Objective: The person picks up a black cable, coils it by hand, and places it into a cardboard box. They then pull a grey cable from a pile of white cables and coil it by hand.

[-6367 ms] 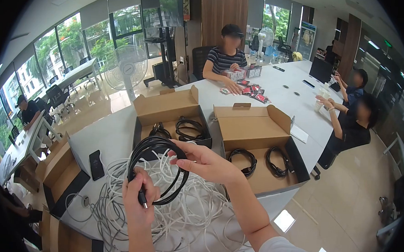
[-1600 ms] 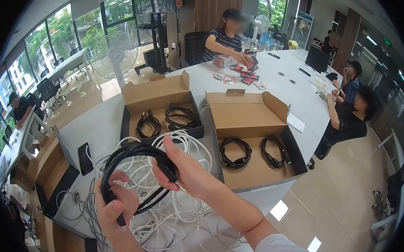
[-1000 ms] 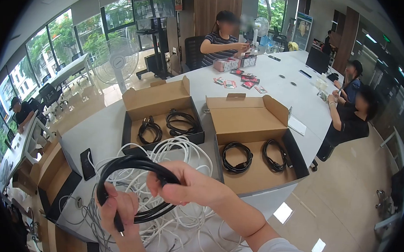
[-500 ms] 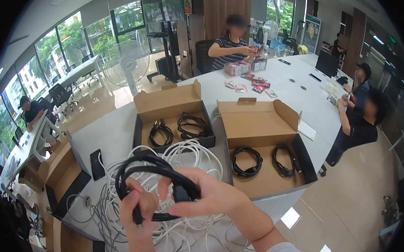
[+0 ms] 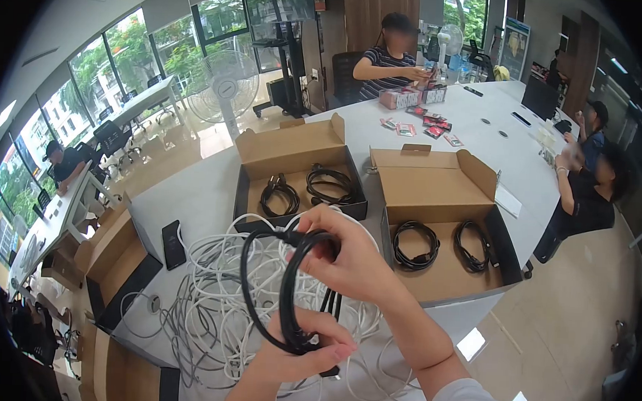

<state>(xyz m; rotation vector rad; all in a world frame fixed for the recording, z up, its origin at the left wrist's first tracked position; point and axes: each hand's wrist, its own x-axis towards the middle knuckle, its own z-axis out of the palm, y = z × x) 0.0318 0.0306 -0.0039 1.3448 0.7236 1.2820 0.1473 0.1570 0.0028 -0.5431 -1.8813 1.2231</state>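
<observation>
**Two hands clamp one black cable, coil now stood on edge**

Both hands are closed on the black cable (image 5: 288, 289). The right hand (image 5: 350, 264) pinches the top of the coil, and the left hand (image 5: 298, 352) grips the bottom from underneath, palm up. The hands are apart, one above the other, with the loops stretched between them.

Half a second ago the coil lay broad and nearly flat, with the hands side by side. Since then it has been swung upright and narrowed, so the loops lie closer together. By the look of it, the winding is all but finished, though the plug ends are hidden in the grip.

The coil hangs above a loose heap of white cables (image 5: 215, 289) on the counter (image 5: 198, 194). Beyond the heap stand two open cardboard boxes, the left box (image 5: 294, 152) and the right box (image 5: 438, 185), each holding two coiled black cables. A dark phone (image 5: 172, 243) lies to the left of the heap. Other people sit at the far end and the right side of the counter, well apart.
</observation>
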